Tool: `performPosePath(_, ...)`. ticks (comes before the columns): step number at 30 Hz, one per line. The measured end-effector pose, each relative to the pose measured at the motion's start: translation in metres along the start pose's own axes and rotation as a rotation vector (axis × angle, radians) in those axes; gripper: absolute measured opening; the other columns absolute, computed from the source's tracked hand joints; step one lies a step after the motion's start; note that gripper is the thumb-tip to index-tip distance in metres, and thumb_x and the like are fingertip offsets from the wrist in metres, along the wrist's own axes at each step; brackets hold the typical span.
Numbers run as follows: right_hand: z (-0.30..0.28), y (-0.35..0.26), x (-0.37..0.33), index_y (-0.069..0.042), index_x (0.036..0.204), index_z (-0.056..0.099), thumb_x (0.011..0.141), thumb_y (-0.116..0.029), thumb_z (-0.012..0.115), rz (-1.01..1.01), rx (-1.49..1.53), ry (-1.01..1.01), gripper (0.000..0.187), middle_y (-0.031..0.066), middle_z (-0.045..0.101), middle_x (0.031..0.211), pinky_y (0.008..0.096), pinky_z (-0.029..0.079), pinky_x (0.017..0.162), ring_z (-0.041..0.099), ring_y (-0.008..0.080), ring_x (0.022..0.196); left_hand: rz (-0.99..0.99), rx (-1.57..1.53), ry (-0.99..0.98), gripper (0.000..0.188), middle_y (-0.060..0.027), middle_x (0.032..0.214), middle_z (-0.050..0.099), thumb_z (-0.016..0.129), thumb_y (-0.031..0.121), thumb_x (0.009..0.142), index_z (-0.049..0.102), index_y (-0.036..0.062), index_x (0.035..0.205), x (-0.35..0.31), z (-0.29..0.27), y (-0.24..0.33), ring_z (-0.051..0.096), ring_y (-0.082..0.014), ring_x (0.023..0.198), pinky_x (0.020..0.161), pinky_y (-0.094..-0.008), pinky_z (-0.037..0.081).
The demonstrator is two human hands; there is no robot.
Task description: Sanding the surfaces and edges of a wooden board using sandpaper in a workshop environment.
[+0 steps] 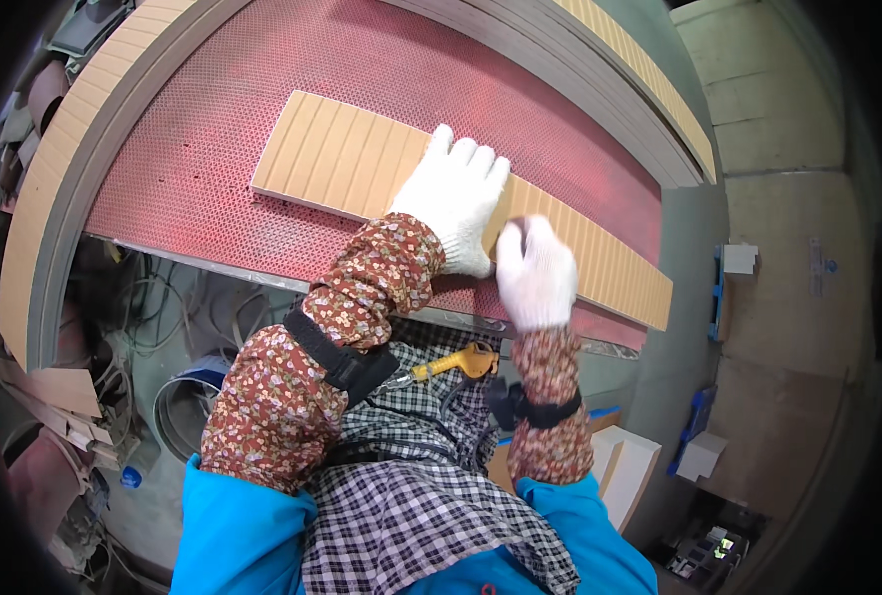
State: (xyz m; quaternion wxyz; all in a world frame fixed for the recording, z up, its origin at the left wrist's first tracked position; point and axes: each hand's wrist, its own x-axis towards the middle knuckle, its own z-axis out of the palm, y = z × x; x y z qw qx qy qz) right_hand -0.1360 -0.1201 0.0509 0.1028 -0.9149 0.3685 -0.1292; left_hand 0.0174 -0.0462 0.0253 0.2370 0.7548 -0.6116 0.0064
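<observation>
A long tan board [337, 154] with grooves across its face lies aslant on a red, mesh-textured mat [213, 129]. My left hand [451, 198], in a white knitted glove, rests flat across the middle of the board with its fingers stretched out. Just to its right, my white-gloved right hand [537, 276] is closed over the board's near edge. Something small and dark shows at its curled fingers, too hidden to name. An air blow gun [471, 361] with a yellow body hangs below the table edge, between my forearms.
Stacked grooved boards [74, 159] edge the mat on the left, and another stack [600, 74] runs along its far right side. A round bucket [191, 407] stands on the floor at lower left, near scrap pieces [59, 412] and loose hoses. White blocks [701, 456] lie at right.
</observation>
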Motion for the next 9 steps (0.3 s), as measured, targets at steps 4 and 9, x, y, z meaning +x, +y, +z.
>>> performPosePath(4, -0.016, -0.011, -0.045, -0.005, 0.099, 0.070, 0.101, -0.021, 0.067, 0.042, 0.004, -0.023, 0.016, 0.0204, 0.076, 0.089, 0.0460, 0.061, 0.072, 0.076, 0.0393, 0.079, 0.006, -0.001, 0.022, 0.105, -0.0165, 0.126, 0.061, 0.087, 0.058, 0.065, 0.056, -0.0055, 0.143, 0.002, -0.002, 0.001, 0.057, -0.0332, 0.125, 0.121, -0.0554, 0.032)
performPosePath(9, -0.011, -0.003, -0.012, -0.006, 0.107, 0.074, 0.101, -0.025, 0.068, 0.040, 0.051, -0.028, 0.020, 0.0204, 0.077, 0.089, 0.0472, 0.061, 0.076, 0.077, 0.0374, 0.082, -0.010, 0.010, -0.070, 0.108, -0.0183, 0.126, 0.061, 0.089, 0.059, 0.066, 0.053, -0.0050, 0.145, 0.005, -0.011, 0.003, 0.055, -0.0355, 0.129, 0.127, -0.0588, 0.026)
